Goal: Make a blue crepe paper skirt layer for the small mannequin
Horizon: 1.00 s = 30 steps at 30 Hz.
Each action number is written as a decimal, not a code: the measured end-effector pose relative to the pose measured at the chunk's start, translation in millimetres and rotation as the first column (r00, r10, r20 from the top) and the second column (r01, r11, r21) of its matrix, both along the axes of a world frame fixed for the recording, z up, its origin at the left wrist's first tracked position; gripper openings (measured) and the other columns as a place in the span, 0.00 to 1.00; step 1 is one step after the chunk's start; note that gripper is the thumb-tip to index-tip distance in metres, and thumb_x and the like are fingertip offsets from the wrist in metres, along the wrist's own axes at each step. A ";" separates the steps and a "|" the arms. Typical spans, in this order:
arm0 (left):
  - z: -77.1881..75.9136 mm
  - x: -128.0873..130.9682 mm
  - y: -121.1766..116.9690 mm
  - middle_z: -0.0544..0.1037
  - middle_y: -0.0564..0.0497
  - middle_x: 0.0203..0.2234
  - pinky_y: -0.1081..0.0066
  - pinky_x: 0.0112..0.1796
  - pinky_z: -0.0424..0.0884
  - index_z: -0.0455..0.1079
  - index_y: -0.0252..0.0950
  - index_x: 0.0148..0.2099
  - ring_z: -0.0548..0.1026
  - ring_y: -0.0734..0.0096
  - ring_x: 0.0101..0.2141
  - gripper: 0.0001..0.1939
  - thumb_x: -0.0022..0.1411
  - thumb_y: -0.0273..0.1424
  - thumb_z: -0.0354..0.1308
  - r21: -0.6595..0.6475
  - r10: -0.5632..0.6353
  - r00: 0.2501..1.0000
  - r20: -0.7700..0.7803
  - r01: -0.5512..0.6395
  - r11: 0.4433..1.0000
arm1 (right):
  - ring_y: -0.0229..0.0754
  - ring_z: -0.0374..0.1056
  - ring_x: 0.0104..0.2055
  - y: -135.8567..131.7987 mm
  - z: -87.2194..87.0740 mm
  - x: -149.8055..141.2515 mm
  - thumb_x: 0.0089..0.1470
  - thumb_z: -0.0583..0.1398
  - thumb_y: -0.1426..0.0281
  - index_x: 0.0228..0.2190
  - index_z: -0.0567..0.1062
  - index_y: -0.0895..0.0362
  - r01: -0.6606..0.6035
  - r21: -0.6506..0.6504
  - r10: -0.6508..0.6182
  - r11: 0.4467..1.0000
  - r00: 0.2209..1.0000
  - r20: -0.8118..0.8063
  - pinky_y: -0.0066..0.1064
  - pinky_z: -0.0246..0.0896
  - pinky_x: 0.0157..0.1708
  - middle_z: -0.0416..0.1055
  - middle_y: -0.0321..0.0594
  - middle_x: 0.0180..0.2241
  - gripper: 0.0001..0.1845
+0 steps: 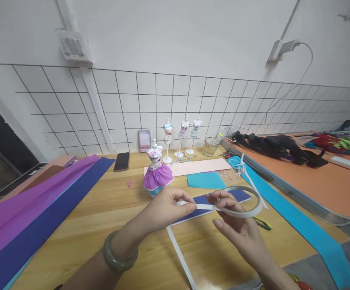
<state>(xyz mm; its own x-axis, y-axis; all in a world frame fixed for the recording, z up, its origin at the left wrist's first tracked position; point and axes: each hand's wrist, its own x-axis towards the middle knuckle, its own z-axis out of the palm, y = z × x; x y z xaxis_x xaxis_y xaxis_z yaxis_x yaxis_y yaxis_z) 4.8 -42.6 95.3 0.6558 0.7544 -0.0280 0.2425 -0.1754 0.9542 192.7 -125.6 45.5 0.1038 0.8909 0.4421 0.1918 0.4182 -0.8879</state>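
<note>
L hand (163, 210) has thumb & fingers pinched on the narrow white tape strip (205, 207); R hand (239, 225) grips the tape roll (257, 208) w/ its fingers, thumb held off, all above the navy fabric (201, 199) on the wood surface (86, 213). Roll's prob. light & fairly stiff, strip thin, limp, poss. sticky: best hold roll by rim, strip near its end. Glass cup (211, 148) at back, contents n/a to tell.

You see a bright picture with soft shadows. The table (96, 209) shines at the bottom middle. The sides look stretched, and a patch (145, 140) left of the middle is blurred into squares.
</note>
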 end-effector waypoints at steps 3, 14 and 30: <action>6.0 -7.6 2.8 0.68 0.55 0.19 0.75 0.24 0.55 0.74 0.34 0.30 0.61 0.77 0.22 0.10 0.52 0.36 0.58 0.056 0.034 0.999 0.016 -0.035 0.998 | 0.46 0.66 0.49 10.5 3.9 -2.2 0.53 0.60 0.68 0.27 0.67 0.53 0.091 0.023 -0.091 0.996 0.996 0.001 0.37 0.64 0.46 0.64 0.40 0.42 0.05; 16.0 -30.4 25.3 0.76 0.51 0.23 0.72 0.27 0.63 0.74 0.37 0.27 0.71 0.70 0.25 0.09 0.51 0.36 0.58 0.194 0.420 0.905 0.076 -0.426 0.884 | 0.42 0.68 0.33 83.7 21.7 -22.3 0.54 0.60 0.68 0.39 0.71 0.54 0.093 0.262 -0.162 0.961 0.954 0.254 0.36 0.65 0.34 0.70 0.39 0.30 0.09; 8.0 -37.9 48.4 0.72 0.52 0.27 0.69 0.35 0.64 0.71 0.38 0.28 0.71 0.68 0.33 0.09 0.57 0.34 0.54 0.457 0.657 0.749 0.086 -0.615 0.642 | 0.40 0.66 0.32 159.8 24.8 -38.1 0.55 0.58 0.69 0.41 0.69 0.53 -0.095 0.377 -0.022 0.921 0.955 0.296 0.34 0.63 0.34 0.67 0.37 0.29 0.10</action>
<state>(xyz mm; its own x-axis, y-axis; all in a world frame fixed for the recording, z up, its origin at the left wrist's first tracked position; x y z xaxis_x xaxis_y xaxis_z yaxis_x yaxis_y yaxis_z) -33.0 5.8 103.3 0.0201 0.9262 0.3764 0.5233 -0.3305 0.7854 154.6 34.2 70.3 -0.1097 0.6470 0.7546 0.3925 0.7257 -0.5651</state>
